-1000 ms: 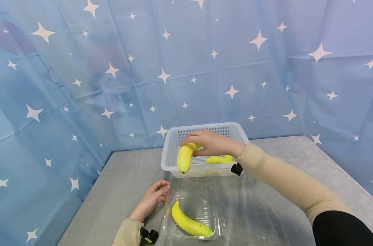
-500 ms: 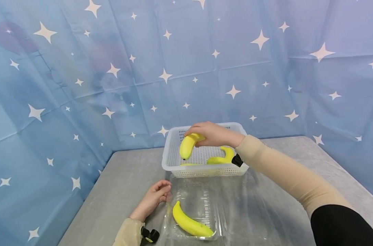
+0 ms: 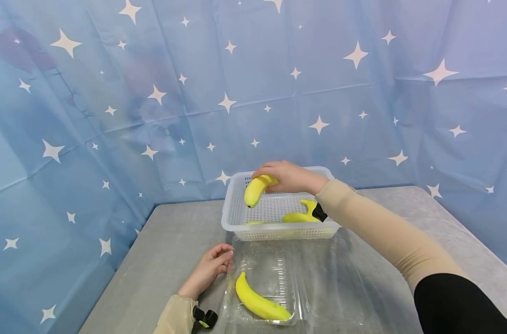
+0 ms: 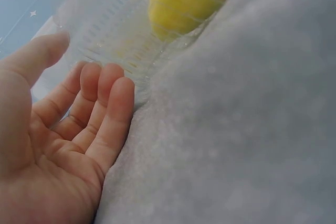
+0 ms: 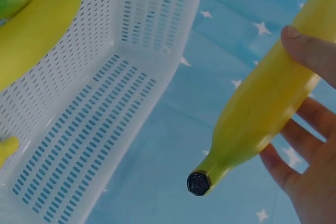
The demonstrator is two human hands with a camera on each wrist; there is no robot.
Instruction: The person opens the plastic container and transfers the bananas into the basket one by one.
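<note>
My right hand (image 3: 290, 177) grips a yellow banana (image 3: 258, 189) above the white perforated basket (image 3: 287, 233). In the right wrist view the thumb lies along one side of this banana (image 5: 262, 103) and the fingers along the other, its dark-tipped stem end free. More bananas (image 3: 298, 217) lie inside the basket, partly hidden by its front wall. Nearer me a clear plastic clamshell box (image 3: 259, 260) lies opened out with one banana (image 3: 259, 301) in its left half. My left hand (image 3: 209, 270) rests at that box's left edge, fingers loosely bent and holding nothing, as the left wrist view shows.
The grey table (image 3: 170, 241) carries everything. Behind it hangs a blue curtain (image 3: 253, 93) with white stars. The clear lid half (image 3: 337, 287) spreads to the right, in front of the basket, and my right forearm passes above the table there.
My right hand has lifted the banana up and back, from the basket's front rim to farther over the basket. The left hand and the banana in the box stay put.
</note>
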